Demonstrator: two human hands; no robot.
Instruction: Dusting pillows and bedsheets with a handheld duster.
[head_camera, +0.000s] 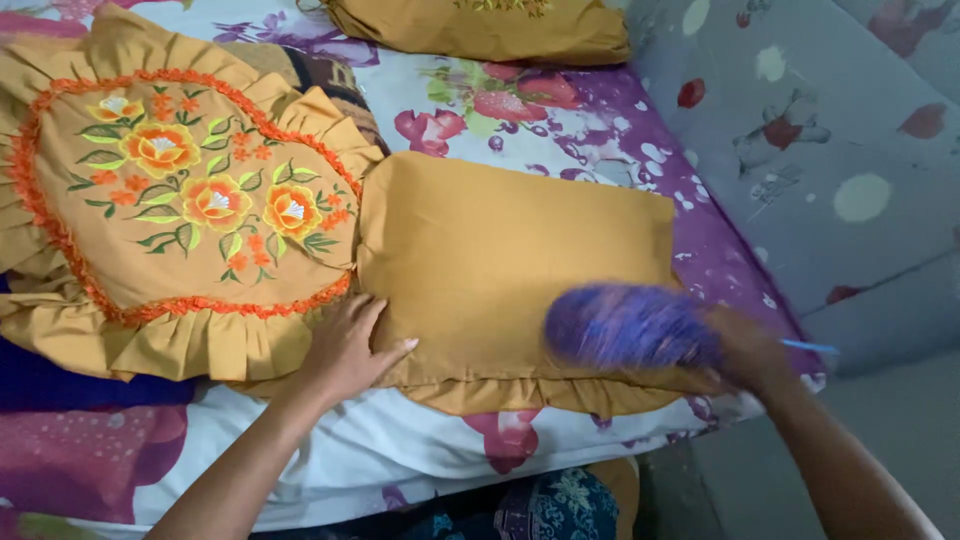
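— What is under the hands?

— A plain mustard-yellow pillow (510, 265) with a ruffled edge, lying flat on a floral bedsheet (590, 130). The left hand (345, 350) rests on its near left corner, fingers spread flat and holding nothing.

— And the right hand?

— The right hand (745, 350) is blurred at the pillow's near right corner. It grips a purple brush (625, 325) whose bristles lie on the fabric just left of its fingers; a thin blue handle end (810, 347) pokes out on their far side.

— Anything close by?

— Just beyond the left fingertips, touching the pillow, lies a heart-shaped cushion (180, 200), same yellow, embroidered with orange flowers and orange trim. Another yellow pillow (480, 30) sits well beyond both hands.

— Any packages or labels?

— None that I can make out.
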